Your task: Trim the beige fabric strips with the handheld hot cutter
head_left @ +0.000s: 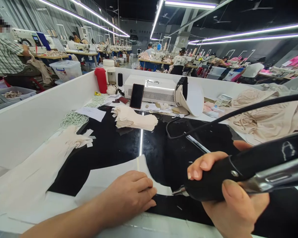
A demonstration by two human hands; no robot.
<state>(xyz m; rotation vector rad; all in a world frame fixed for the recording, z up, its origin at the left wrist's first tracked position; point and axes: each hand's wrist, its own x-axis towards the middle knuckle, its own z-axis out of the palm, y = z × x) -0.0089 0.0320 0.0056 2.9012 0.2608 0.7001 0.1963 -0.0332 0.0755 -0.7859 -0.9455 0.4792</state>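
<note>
My left hand [131,195] lies palm down near the front of the black work surface [106,148], pressing on a thin white curved piece [109,177]; I cannot tell whether it is paper or fabric. Nothing is gripped in its fingers. To the right, my right hand [235,205] is wrapped round a thick black corded handheld tool [211,180] with a silver lever [275,175]. The pointed metal tip [180,191] of this tool is at the right end of the white piece, at or touching its edge. A black cable [228,114] arches above the hand.
Cream fabric pieces are stacked in the middle [134,118] and at the left [42,162]. Behind stand a phone [137,96], a white machine box [159,87] and a red cup [101,80]. A pen-like tool [197,142] lies near my right hand. Low white walls [52,105] edge the table.
</note>
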